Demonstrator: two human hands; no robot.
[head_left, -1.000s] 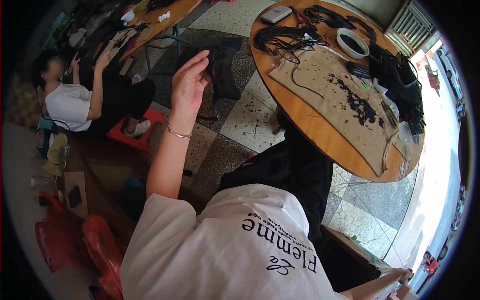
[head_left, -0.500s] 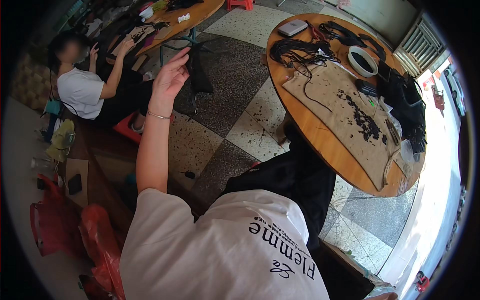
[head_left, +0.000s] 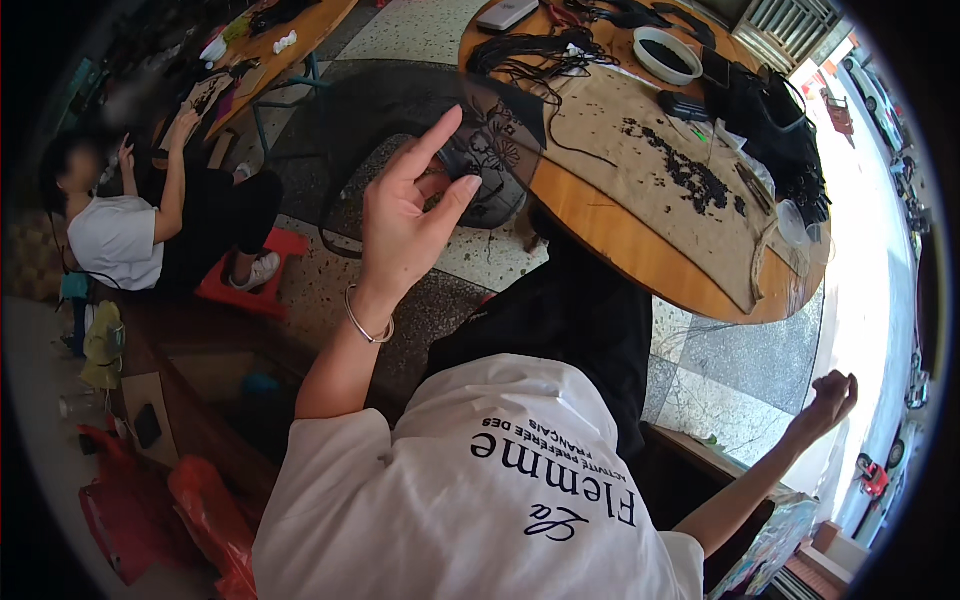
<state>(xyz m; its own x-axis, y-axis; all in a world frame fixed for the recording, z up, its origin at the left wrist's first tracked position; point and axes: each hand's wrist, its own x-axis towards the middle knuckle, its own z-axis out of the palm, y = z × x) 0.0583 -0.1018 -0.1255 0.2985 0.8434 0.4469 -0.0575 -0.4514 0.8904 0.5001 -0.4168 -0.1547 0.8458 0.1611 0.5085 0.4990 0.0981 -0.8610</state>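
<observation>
My left hand (head_left: 415, 205) is raised in front of me, its index finger and thumb stretched out and the other fingers curled in. It holds up a piece of sheer black fabric (head_left: 400, 105) with a dark flower pattern (head_left: 492, 135). The fabric spreads out behind the fingers, and the floor and table edge show through it. Far out to the right, beyond the table, is my right hand (head_left: 832, 397), with its fingers bent together. Whatever it may pinch is too small to make out.
A round wooden table (head_left: 640, 255) carries a beige cloth (head_left: 600, 130) strewn with small black beads (head_left: 690, 175), a white bowl (head_left: 668, 55), black cords (head_left: 540, 55) and a black bag (head_left: 790, 130). At left, another person (head_left: 115, 240) sits on a red stool (head_left: 285, 250).
My left hand has moved right and closer, and the fabric now spreads out wide. My right hand has come into view at the right. The view has shifted, with the table further left.
</observation>
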